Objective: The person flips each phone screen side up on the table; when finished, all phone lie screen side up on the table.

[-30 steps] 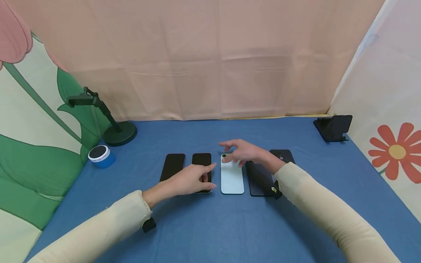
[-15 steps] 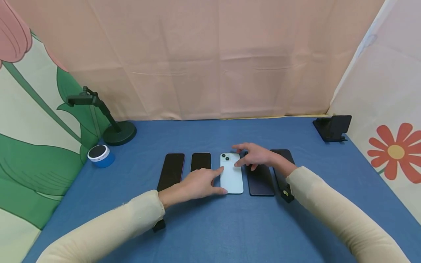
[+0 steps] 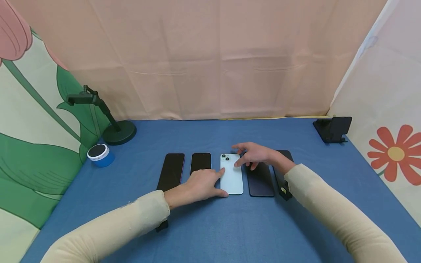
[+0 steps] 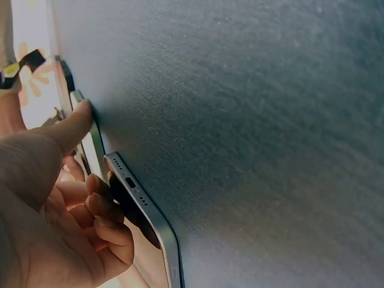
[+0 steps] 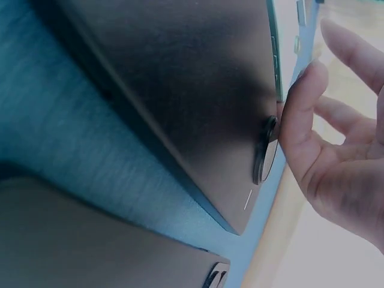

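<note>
A pale mint phone (image 3: 232, 180) lies back-up in the middle of a row of phones, its two camera lenses at the far end. My left hand (image 3: 198, 184) reaches across a black-screened phone (image 3: 201, 160), index fingertip and thumb at the pale phone's left edge and near corner. In the left wrist view, its other fingers bend over the silver-edged phone (image 4: 165, 231). My right hand (image 3: 256, 153) has its thumb tip at the pale phone's right edge, index finger stretched out beyond. Beneath that hand lies a dark phone (image 3: 261, 184), its round camera ring visible in the right wrist view.
Another black phone (image 3: 171, 170) is at the row's left end, and a dark phone (image 3: 285, 155) at its right end, partly under the right forearm. A black stand (image 3: 119, 133) and a blue-and-white round container (image 3: 101, 156) are back left. A black holder (image 3: 333, 129) stands back right.
My left hand has moved right from the black-screened phone to the pale phone's edge. My right hand has shifted slightly right, uncovering the pale phone's cameras.
</note>
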Demonstrator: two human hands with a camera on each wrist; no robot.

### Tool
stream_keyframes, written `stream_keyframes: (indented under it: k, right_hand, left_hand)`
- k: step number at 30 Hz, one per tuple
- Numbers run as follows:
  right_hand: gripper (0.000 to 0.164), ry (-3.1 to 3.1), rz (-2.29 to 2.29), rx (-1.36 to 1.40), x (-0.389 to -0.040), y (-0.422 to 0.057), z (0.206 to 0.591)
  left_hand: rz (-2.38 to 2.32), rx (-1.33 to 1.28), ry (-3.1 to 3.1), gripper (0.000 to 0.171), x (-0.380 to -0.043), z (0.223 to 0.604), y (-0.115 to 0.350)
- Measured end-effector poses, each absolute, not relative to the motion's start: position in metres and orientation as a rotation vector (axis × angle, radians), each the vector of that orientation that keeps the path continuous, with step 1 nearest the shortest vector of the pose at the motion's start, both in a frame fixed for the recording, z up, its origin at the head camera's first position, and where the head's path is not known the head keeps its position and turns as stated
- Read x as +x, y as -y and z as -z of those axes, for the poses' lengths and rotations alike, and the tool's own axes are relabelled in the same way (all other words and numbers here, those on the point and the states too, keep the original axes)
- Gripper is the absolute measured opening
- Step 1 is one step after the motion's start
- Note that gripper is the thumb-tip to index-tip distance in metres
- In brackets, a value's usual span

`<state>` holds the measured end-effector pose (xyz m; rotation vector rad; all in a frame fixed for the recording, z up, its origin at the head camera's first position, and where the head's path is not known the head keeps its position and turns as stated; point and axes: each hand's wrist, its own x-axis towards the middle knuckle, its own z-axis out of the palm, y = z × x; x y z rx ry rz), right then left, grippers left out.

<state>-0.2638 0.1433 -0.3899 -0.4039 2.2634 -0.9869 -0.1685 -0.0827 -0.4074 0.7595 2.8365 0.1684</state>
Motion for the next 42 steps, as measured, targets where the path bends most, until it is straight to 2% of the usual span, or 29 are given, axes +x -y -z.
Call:
stream_keyframes:
  k: [15,28,42]
  right_hand:
    - [0.067,-2.109,1.114,-0.363,-0.276,-0.146,0.388]
    - [0.062,-2.036,1.195,-0.322,-0.281,-0.146,0.393]
    - [0.055,-2.103,1.179,-0.362,-0.273,-0.147,0.401]
  left_hand:
    - [-0.174,0.765,-2.821,0.085,-0.171,0.407,0.085]
    - [-0.196,0.761,-2.801,0.086,-0.17,0.406,0.088]
    - [-0.226,0.753,-2.792,0.086,-0.17,0.407,0.089]
